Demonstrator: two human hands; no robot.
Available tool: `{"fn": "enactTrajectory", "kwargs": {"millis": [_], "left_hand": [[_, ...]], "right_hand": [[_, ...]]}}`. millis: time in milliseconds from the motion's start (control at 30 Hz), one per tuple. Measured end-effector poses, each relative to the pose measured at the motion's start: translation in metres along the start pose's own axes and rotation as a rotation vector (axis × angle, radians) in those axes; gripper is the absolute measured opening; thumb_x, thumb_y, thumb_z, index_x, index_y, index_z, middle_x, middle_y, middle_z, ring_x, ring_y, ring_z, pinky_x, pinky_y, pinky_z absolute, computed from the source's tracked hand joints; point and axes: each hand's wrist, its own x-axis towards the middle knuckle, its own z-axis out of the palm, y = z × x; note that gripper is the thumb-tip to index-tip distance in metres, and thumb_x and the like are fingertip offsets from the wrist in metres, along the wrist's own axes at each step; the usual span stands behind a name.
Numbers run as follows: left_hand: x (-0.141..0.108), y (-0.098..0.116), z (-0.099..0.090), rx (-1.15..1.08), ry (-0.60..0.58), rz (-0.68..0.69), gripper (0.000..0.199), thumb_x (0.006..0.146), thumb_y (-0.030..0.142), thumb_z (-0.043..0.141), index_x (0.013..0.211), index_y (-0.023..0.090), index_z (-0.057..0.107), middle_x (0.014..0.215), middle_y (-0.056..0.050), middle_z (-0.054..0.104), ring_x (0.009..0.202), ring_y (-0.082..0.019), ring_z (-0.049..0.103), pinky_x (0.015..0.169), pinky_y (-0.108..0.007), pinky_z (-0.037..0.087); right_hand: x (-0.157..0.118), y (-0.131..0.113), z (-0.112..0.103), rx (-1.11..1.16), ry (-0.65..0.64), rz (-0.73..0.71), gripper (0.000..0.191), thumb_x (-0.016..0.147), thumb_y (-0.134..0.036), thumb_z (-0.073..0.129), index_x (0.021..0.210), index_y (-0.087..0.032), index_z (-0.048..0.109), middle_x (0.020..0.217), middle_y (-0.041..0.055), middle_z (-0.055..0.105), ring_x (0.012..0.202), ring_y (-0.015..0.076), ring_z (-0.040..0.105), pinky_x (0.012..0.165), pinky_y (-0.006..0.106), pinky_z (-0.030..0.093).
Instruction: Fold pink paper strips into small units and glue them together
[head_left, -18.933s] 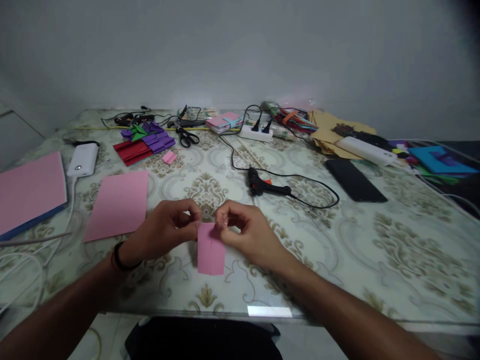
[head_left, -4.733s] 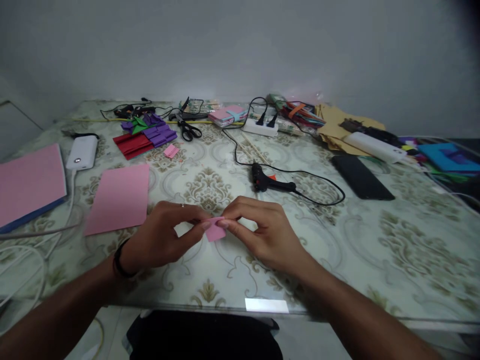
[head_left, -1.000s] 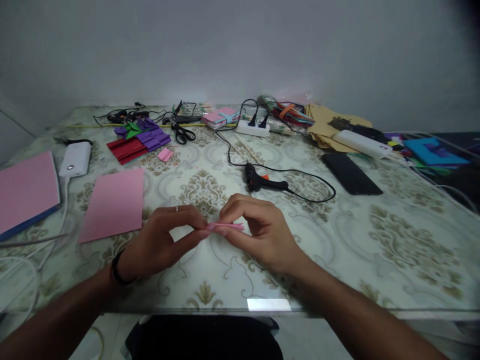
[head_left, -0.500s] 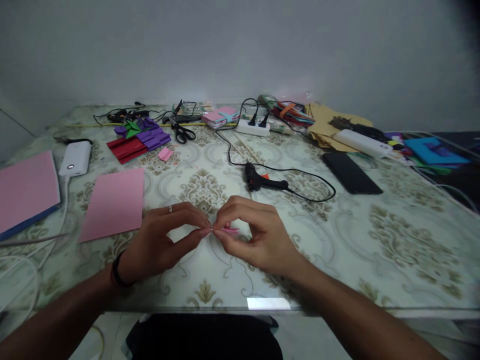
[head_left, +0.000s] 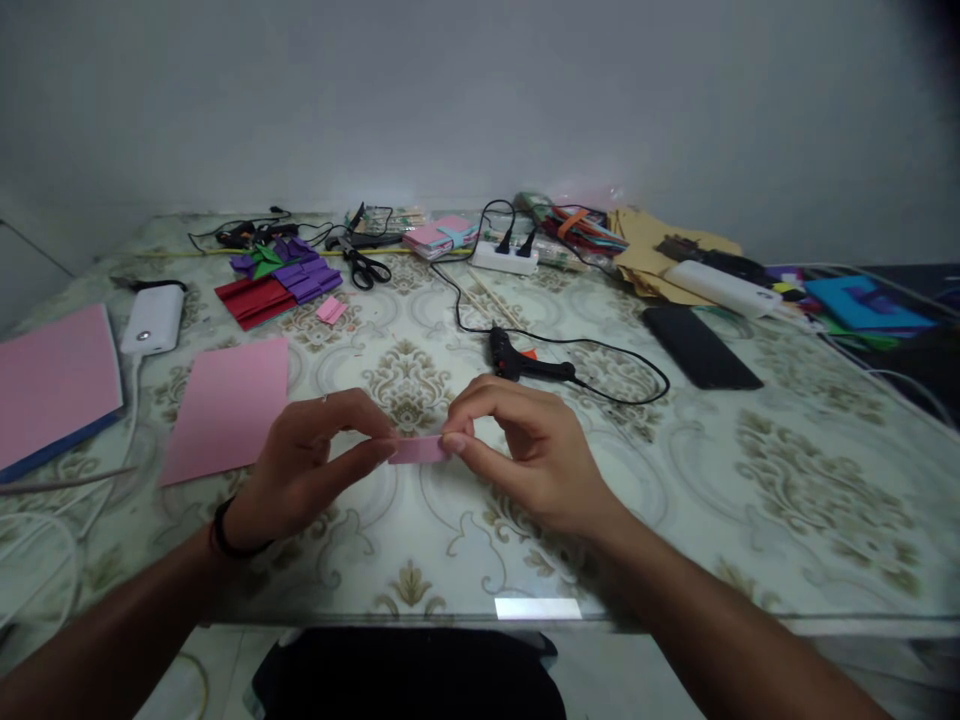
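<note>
A small strip of pink paper (head_left: 418, 450) is stretched level between my two hands, just above the patterned tabletop. My left hand (head_left: 315, 455) pinches its left end between thumb and fingers. At the other end, my right hand (head_left: 525, 445) pinches the strip the same way. The ends of the paper are hidden under the fingertips. A larger pink sheet (head_left: 229, 405) lies flat beside my left hand. Beyond my right hand rests a black glue gun (head_left: 529, 360) on its side, its cord looping to the right.
Scissors (head_left: 365, 268), folded purple paper (head_left: 307, 278), red paper (head_left: 255, 300) and a small pink piece (head_left: 331, 310) lie further back. A white power strip (head_left: 506, 257) has plugs in it. A black phone (head_left: 701, 347) is at right, a white power bank (head_left: 154, 318) at left.
My hands have moved apart from a close pinch, and the pink paper strip now shows its flat face between them. Things on the table stay put.
</note>
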Motion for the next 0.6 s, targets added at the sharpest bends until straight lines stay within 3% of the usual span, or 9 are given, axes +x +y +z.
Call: {"fn": "enactTrajectory", "kwargs": {"millis": [167, 267, 400, 600], "left_hand": [[0.001, 0.0, 0.01, 0.187, -0.12, 0.056, 0.005, 0.096, 0.019, 0.07, 0.09, 0.019, 0.071, 0.084, -0.002, 0.077, 0.074, -0.013, 0.071, 0.069, -0.024, 0.055], [0.002, 0.0, 0.012, 0.175, -0.074, 0.132, 0.007, 0.096, 0.019, 0.069, 0.09, 0.018, 0.073, 0.082, -0.003, 0.079, 0.072, -0.013, 0.073, 0.067, -0.022, 0.056], [0.002, 0.001, 0.009, 0.142, -0.001, 0.097, 0.006, 0.096, 0.021, 0.07, 0.094, 0.02, 0.075, 0.085, -0.003, 0.08, 0.072, -0.014, 0.074, 0.068, -0.023, 0.058], [0.0, 0.0, 0.011, 0.274, -0.062, 0.171, 0.006, 0.092, 0.013, 0.071, 0.091, 0.019, 0.072, 0.084, -0.001, 0.079, 0.071, -0.012, 0.074, 0.065, -0.02, 0.055]], "right_hand": [[0.0, 0.0, 0.005, -0.051, -0.055, -0.01, 0.008, 0.089, -0.013, 0.072, 0.084, -0.018, 0.07, 0.079, 0.0011, 0.065, 0.073, 0.0142, 0.061, 0.069, 0.028, 0.048], [-0.001, 0.001, 0.008, -0.061, -0.072, -0.015, 0.006, 0.09, -0.015, 0.073, 0.086, -0.018, 0.071, 0.079, 0.0012, 0.066, 0.074, 0.0141, 0.062, 0.07, 0.028, 0.049], [-0.002, 0.002, 0.009, -0.049, -0.031, -0.035, 0.004, 0.093, -0.019, 0.074, 0.089, -0.018, 0.074, 0.081, 0.0033, 0.07, 0.073, 0.015, 0.064, 0.069, 0.029, 0.051], [-0.002, -0.001, 0.01, -0.032, -0.019, -0.117, 0.005, 0.092, -0.014, 0.074, 0.091, -0.017, 0.078, 0.08, 0.0053, 0.073, 0.073, 0.0166, 0.065, 0.069, 0.031, 0.054]]}}
